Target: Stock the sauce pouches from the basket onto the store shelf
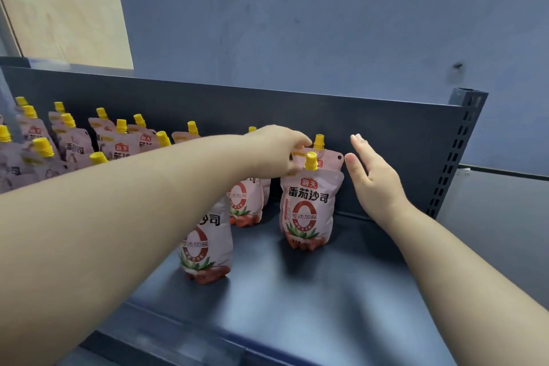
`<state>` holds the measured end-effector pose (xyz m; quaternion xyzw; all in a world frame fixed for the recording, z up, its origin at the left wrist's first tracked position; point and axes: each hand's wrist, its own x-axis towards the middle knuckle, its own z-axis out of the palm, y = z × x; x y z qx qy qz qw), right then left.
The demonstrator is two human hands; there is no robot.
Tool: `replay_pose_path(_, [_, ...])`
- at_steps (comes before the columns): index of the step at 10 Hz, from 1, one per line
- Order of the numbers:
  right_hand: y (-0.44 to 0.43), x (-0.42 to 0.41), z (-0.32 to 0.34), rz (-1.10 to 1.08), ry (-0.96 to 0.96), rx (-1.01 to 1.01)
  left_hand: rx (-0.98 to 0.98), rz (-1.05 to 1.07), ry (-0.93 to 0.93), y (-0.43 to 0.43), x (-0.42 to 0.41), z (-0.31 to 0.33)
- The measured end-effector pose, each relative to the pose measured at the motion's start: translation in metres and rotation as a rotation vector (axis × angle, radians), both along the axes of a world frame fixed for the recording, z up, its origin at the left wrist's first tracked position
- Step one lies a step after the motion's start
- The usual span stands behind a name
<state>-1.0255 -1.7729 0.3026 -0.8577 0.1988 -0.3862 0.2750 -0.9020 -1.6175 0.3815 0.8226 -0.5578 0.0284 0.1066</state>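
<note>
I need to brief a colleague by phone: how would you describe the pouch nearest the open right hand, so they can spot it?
Find the dark shelf's perforated right upright. Left of it stands the rightmost front pouch, just left of the open right hand. Unlike its neighbours, its whole label faces you unobstructed.

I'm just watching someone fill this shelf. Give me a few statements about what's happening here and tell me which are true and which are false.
1. The pouches have yellow caps. True: see the front pouch and its cap.
2. The right hand is gripping a pouch. False: it is open and flat, beside the pouches, holding nothing.
3. The left hand is at the top of the rear pouch. True: its fingers reach the top edge near the cap.
4. The pouches lie flat on the shelf. False: they stand upright.
5. The basket sits on the shelf. False: no basket is in view.
</note>
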Motion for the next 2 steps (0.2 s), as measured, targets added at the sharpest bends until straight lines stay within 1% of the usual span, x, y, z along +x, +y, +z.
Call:
replay_pose_path(1, [0.026,-0.009,0.010,-0.019,0.077,-0.094,-0.007,-0.025,-0.093,0.021,0.002,-0.008])
replay_pose_path(2, [0.063,-0.011,0.020,-0.058,0.121,-0.157,-0.030,-0.110,-0.144,0.047,0.007,-0.012])
